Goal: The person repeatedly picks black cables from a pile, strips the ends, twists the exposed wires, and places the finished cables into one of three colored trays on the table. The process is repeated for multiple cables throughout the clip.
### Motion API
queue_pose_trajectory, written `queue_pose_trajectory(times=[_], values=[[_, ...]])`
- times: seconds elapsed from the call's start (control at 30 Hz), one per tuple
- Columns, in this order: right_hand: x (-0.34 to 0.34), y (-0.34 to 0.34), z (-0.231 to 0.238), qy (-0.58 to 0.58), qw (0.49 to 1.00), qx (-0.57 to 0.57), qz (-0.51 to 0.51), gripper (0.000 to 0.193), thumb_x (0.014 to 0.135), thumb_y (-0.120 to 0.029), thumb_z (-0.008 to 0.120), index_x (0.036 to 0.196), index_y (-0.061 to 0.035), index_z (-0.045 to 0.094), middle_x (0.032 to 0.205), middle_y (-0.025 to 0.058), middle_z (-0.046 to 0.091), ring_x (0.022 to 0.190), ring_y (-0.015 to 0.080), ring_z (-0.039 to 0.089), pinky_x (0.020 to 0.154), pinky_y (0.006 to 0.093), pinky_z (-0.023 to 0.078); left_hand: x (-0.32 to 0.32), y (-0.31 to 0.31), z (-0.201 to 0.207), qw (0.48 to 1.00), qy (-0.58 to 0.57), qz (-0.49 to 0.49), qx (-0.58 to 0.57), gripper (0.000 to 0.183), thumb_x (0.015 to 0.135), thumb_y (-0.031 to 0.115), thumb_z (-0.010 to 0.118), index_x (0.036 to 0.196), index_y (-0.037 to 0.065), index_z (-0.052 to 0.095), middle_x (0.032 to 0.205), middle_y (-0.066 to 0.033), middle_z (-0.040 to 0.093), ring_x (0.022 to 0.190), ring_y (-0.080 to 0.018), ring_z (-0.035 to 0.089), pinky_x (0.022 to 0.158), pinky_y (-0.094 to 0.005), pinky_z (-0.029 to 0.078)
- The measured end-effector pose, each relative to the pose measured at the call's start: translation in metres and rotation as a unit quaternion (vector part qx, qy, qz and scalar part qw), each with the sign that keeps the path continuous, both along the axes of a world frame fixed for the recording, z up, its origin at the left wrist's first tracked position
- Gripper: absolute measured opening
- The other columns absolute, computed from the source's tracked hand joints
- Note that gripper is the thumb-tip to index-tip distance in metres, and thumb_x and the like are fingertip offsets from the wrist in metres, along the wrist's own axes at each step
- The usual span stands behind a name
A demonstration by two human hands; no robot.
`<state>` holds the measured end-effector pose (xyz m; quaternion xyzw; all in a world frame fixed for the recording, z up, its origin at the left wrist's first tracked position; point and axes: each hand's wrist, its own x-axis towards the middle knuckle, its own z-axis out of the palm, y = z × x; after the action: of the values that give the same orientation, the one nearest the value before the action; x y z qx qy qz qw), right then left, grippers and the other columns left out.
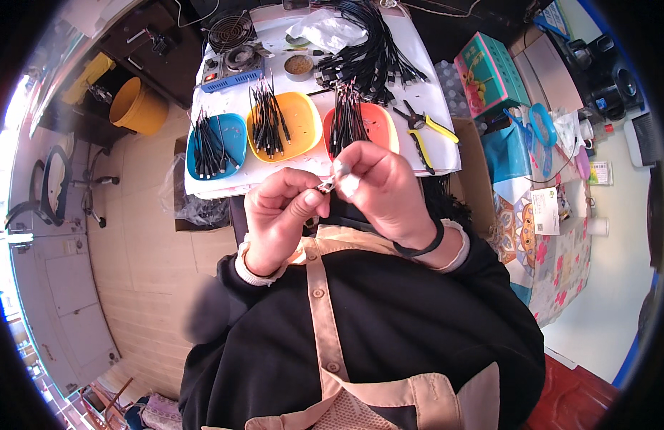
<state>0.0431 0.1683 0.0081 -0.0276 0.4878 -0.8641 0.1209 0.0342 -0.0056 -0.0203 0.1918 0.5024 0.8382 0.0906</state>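
My left hand (283,209) pinches a small dark piece with a silvery metal tip (325,187) between thumb and forefinger, in front of my chest. Close beside it, my right hand (386,188) is closed, its fingertips meeting near that tip; what they grip is too small to make out. White patches, perhaps tape, show on the right fingers. Beyond the hands stand a blue tray (237,130), a yellow tray (303,118) and an orange-red tray (382,129). Short black cables lie bundled in each: blue (210,152), yellow (266,122), orange-red (346,118).
Yellow-handled pliers (426,135) rest on the white-covered table (274,188) at right. Toward the back are a blue heating device (233,76), a small round tin (298,66) and a heap of long black cables (368,54). A cardboard box (471,161) stands right of the table.
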Motion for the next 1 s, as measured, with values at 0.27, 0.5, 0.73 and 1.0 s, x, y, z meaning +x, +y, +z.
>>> queue_pose_trajectory(times=[0.27, 0.5, 0.73, 1.0], values=[[-0.014, 0.033, 0.021, 0.464, 0.797, 0.385, -0.027, 0.027, 0.077, 0.003, 0.07, 0.102, -0.004, 0.065, 0.098, 0.0079, 0.064, 0.08, 0.018, 0.062, 0.067, 0.0286, 0.051, -0.003, -0.005, 0.007, 0.986, -0.129, -0.096, 0.052, 0.012, 0.092, 0.003, 0.062, 0.101, -0.003, 0.062, 0.08, -0.008, 0.065, 0.07, -0.0096, 0.059, 0.063, -0.02, 0.046], [-0.019, 0.034, 0.026, 0.519, 0.748, 0.412, -0.036, 0.021, 0.074, 0.004, 0.07, 0.094, -0.0031, 0.066, 0.09, 0.0096, 0.063, 0.078, 0.025, 0.063, 0.067, 0.0335, 0.051, -0.002, 0.0, 0.009, 0.991, -0.099, -0.085, 0.018, 0.011, 0.092, 0.003, 0.062, 0.101, -0.004, 0.062, 0.08, -0.0065, 0.065, 0.069, -0.0082, 0.059, 0.062, -0.0191, 0.047], [-0.02, 0.042, 0.022, 0.414, 0.826, 0.382, 0.029, 0.014, 0.077, 0.003, 0.066, 0.09, -0.0014, 0.063, 0.086, 0.0089, 0.062, 0.076, 0.0233, 0.062, 0.066, 0.0309, 0.049, -0.004, -0.002, 0.014, 0.968, 0.155, 0.024, -0.197, 0.008, 0.089, -0.003, 0.063, 0.096, -0.004, 0.063, 0.08, -0.0074, 0.067, 0.068, -0.0084, 0.062, 0.06, -0.0206, 0.048], [-0.035, 0.063, 0.024, 0.407, 0.757, 0.51, -0.042, 0.02, 0.081, -0.004, 0.068, 0.101, -0.0042, 0.063, 0.092, 0.0095, 0.063, 0.085, 0.0276, 0.062, 0.073, 0.0346, 0.051, -0.006, -0.002, 0.016, 0.96, 0.201, 0.044, -0.19, 0.003, 0.089, -0.005, 0.061, 0.092, -0.007, 0.06, 0.079, -0.0106, 0.065, 0.066, -0.0133, 0.064, 0.061, -0.0239, 0.052]])
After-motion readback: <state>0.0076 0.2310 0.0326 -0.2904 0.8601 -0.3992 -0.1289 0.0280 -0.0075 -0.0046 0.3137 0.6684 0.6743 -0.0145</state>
